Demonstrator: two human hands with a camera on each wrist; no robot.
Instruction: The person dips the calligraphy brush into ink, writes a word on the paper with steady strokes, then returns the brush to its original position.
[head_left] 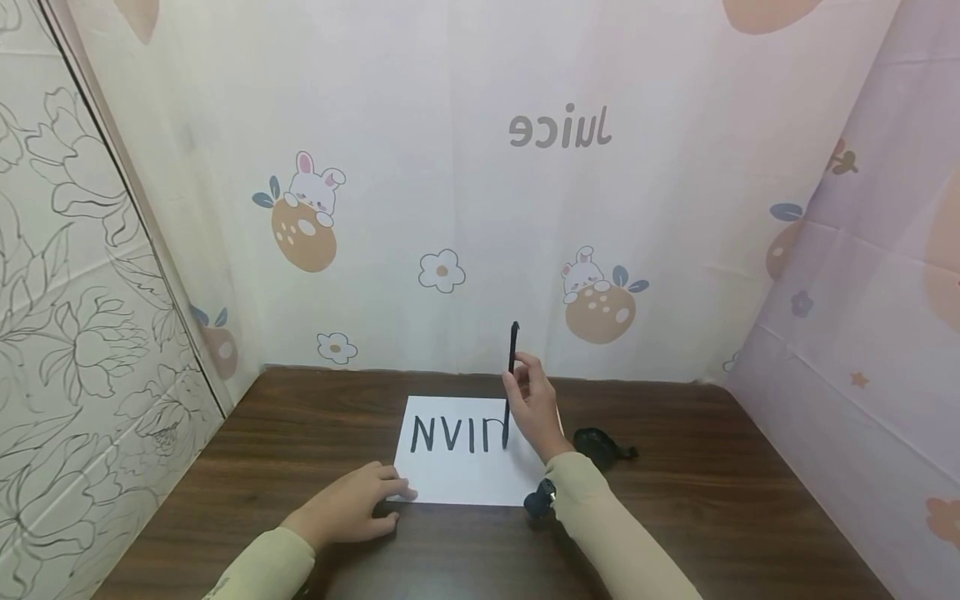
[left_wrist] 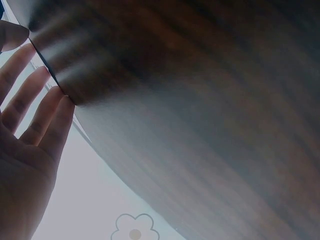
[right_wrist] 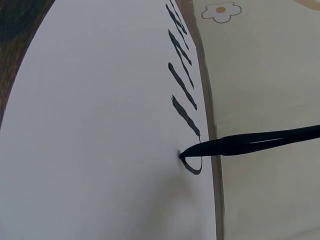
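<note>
A white sheet of paper (head_left: 457, 483) lies on the table, with the black strokes "NVI" and a partly drawn curved letter (right_wrist: 195, 170) along its upper part. My right hand (head_left: 534, 404) pinches a black writing brush (head_left: 513, 343) held nearly upright over the sheet. In the right wrist view the dark tip of the brush (right_wrist: 240, 144) meets the paper at the end of the curved stroke. At the sheet's lower left corner, my left hand (head_left: 351, 504) rests with its fingers extended over the edge. The left wrist view shows those fingers (left_wrist: 57, 125) spread and holding nothing.
A black, dish-like object (head_left: 596, 447) with a short protruding end sits right of the sheet, beside the right forearm. Dark brown wood forms the tabletop (head_left: 285, 433). A printed curtain (head_left: 450, 192) rises behind it, and patterned hangings (head_left: 67, 292) flank both sides.
</note>
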